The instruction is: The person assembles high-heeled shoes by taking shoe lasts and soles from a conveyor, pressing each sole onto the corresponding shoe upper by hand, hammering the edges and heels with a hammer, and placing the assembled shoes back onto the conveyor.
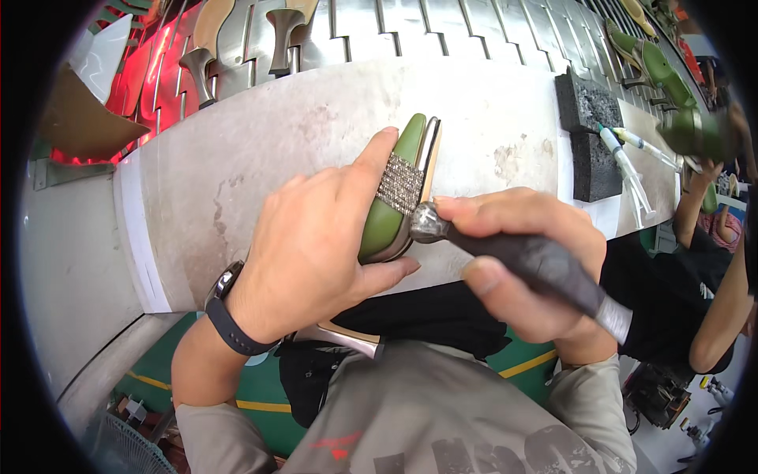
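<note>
My left hand (312, 225) grips a green high-heeled shoe (384, 229), its fingers and thumb around the front part. A sparkling, studded band (399, 186) crosses the shoe, and its pointed toe aims away from me. The sole's edge faces right, with a pale strip beside it. Below my left wrist, the shoe's slim metallic heel (355, 340) sticks out over the table edge. My right hand (525, 253) is wrapped around the dark handle of a hammer (545, 268). Its rounded metal head is against or very close to the sole edge; which one I cannot tell. The handle is slightly blurred.
Under the shoe lies a stained, pale work surface (260, 142). Black blocks (592, 158) and syringes (624, 162) lie at the right. Beyond runs a slatted metal conveyor (442, 35) carrying shoes (288, 35). A co-worker's arm (722, 308) is at far right, near another green shoe (699, 134).
</note>
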Tool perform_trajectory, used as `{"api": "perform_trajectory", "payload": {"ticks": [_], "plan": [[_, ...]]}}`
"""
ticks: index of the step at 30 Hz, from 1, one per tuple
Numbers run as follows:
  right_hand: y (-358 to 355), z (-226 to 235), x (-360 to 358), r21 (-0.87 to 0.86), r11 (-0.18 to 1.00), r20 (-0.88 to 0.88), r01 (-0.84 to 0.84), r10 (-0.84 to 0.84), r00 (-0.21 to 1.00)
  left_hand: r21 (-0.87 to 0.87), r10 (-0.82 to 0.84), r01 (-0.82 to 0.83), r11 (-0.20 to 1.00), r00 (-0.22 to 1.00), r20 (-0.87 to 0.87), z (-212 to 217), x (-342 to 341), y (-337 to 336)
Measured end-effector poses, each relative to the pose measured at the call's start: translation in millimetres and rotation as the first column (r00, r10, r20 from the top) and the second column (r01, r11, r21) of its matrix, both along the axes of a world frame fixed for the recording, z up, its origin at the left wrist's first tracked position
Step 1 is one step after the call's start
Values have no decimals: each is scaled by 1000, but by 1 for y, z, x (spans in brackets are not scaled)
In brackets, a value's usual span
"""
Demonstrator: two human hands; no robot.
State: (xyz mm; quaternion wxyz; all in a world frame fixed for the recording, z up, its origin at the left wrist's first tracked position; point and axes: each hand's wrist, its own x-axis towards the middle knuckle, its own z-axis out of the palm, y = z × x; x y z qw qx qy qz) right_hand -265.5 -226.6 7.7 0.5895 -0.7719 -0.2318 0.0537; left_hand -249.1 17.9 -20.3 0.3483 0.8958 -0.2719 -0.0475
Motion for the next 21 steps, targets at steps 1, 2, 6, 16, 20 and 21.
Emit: {"api": "perform_trajectory", "payload": {"ticks": [1, 2, 6, 16, 20, 21], "plan": [[2, 5, -1, 24, 998, -135, 50, -46, 990, 7, -3, 3, 1000, 1000, 2, 1, 0, 1], [4, 3, 4, 38, 993, -165, 115, -108, 980, 15, -5, 5, 1000, 1000, 5, 1, 0, 2], [7, -1, 46, 71, 962, -214, 263, -242, 946, 4, -11, 11, 1000, 999, 41, 0, -2, 4], [12, 29, 11, -258, 964, 70, -69, 90, 994, -6, 22, -22, 1000, 998, 50, -4, -9, 9], [26, 15, -6, -319, 947, 365, -25, 147, 919, -4, 16, -16, 1000, 999, 49, -9, -9, 13], [29, 12, -13, -310, 950, 411, 31, 105, 906, -15, 18, -17, 1000, 999, 48, -10, -8, 13]]}}
